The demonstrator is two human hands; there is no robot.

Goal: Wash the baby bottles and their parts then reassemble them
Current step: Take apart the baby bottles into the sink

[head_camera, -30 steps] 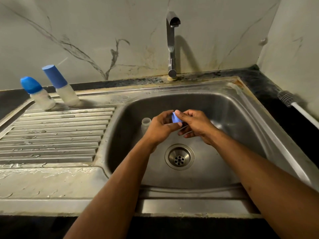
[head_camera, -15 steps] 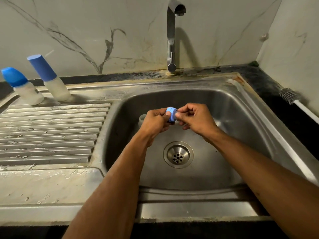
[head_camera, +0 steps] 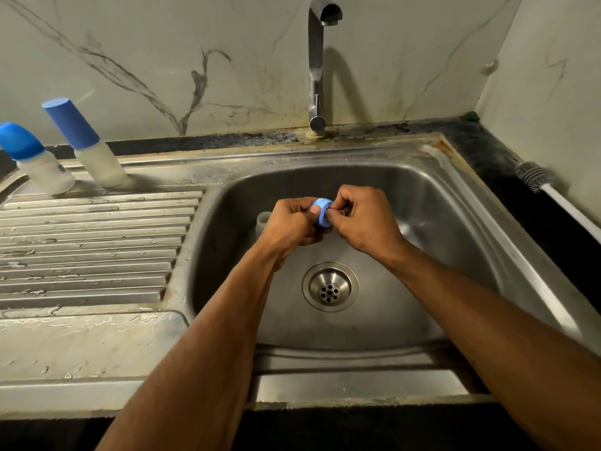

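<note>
small round blue plastic collar ring [head_camera: 322, 213] pinched between both hands over the steel sink basin [head_camera: 455, 222], above and behind the round perforated drain strainer [head_camera: 330, 287]. left hand [head_camera: 291, 222] curled on the ring's near-left edge, thumb on the rim; right hand [head_camera: 364, 218] gripping the right edge with curled fingertips. something small and pale maybe behind the right fingers, possibly the nipple, can't tell. translucent open-necked bottle body [head_camera: 264, 219] standing in the basin just left of the left hand, mostly hidden by it.

risks from here:
- wet plastic, fingertip-only grip: likely slip, ring falling into the basin and rolling toward the strainer.
- left wrist right beside the bottle body: a nudge probably tips it over.
- nipple, if present, seated crooked in the ring: leak later.
- tall chrome tap [head_camera: 317, 60] not running, so no rinse happening now.

two white bottles with blue caps [head_camera: 70, 144] on the ribbed drainboard [head_camera: 97, 249], well apart from the hands. white-handled bottle brush [head_camera: 553, 193] on the dark counter, far right.
</note>
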